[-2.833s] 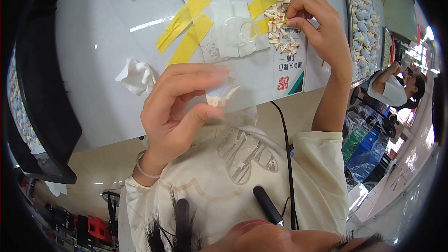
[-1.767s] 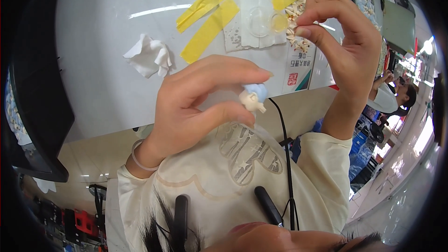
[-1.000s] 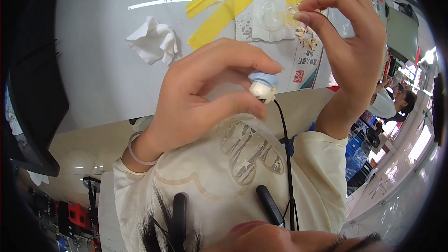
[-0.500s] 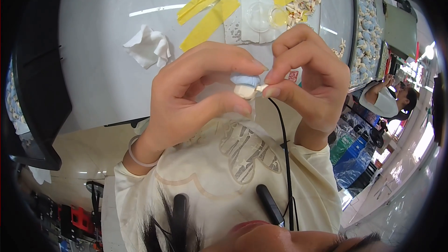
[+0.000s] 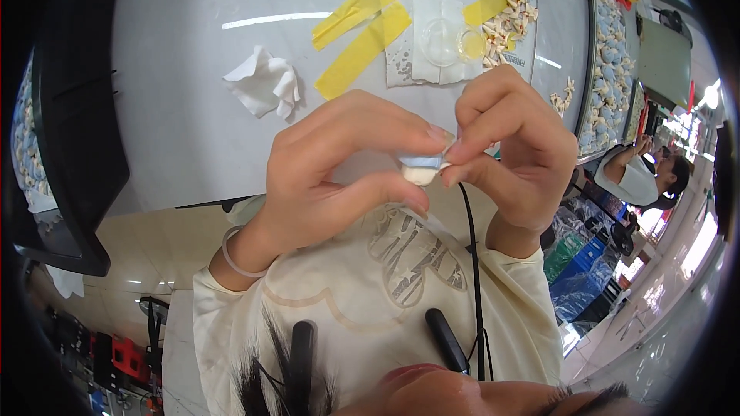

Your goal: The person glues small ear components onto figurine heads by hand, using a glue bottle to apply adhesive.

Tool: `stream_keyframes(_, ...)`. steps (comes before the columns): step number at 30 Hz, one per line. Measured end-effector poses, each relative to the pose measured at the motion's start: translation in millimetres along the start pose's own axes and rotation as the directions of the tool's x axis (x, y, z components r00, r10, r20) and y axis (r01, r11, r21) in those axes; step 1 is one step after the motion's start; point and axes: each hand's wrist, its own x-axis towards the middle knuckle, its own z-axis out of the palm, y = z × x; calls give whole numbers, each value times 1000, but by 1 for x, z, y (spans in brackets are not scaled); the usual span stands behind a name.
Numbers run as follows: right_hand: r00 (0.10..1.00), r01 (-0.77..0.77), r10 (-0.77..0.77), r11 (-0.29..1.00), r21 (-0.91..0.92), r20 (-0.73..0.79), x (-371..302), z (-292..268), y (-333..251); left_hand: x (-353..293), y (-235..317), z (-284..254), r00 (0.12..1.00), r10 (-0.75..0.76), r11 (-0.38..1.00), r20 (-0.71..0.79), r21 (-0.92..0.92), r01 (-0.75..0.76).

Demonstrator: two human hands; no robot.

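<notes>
Blue-and-cream figurine (image 5: 418, 176): gripped in fingers of left hand (image 5: 308, 158), nearside of white pad (image 5: 424, 69). Small pale piece (image 5: 445, 166): pinched by fingers of right hand (image 5: 524, 146), apparently against figurine. Figurine best held steady; piece best aligned before being pressed.

Beyond the grip (image 5: 445, 163) spreads a glossy pale table (image 5: 189, 139); below and left, beige floor (image 5: 158, 243); far right, bright light (image 5: 711, 96).
</notes>
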Motion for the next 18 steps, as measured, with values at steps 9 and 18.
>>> stream_keyframes(9, 921, 374, -387, 907, -194, -33, 5, 2, 13, -2, 0, -3, 992, -126, 972, 18, -199, 127)
stream_keyframes(18, 918, 364, -393, 886, -286, -50, 1, 3, 10, -2, 0, 2, 988, -136, 970, -67, -212, 119)
